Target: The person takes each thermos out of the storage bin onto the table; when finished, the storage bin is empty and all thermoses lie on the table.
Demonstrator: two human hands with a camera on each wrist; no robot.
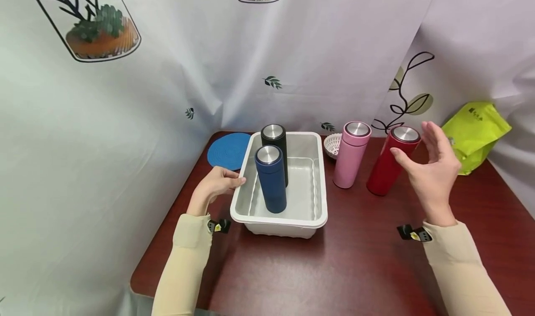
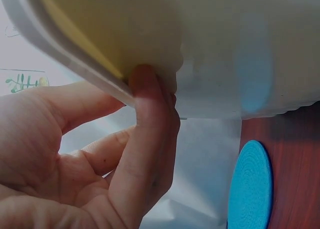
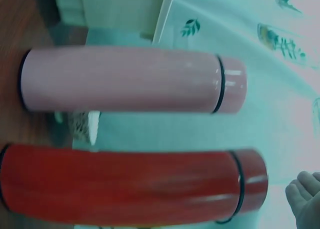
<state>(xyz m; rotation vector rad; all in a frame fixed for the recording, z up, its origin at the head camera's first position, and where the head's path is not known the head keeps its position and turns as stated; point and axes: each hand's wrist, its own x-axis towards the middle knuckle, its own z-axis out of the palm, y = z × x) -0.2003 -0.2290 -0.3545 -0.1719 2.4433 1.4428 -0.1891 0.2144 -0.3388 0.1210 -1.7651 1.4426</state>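
Left of the white tub (image 1: 319, 186): blue mat (image 1: 227, 151) on the worktop (image 1: 359, 269), and left hand (image 1: 217, 183) resting against the tub's rim, fingers loosely curled, clamping nothing. Inside the tub: blue flask (image 1: 271, 179) and black flask (image 1: 276, 151), both upright. Right of the tub: pink flask (image 1: 351, 155), then red flask (image 1: 388, 160), both upright. Right hand (image 1: 434, 169) just beside the red flask, grip apart, fingers spread, apparently not touching.
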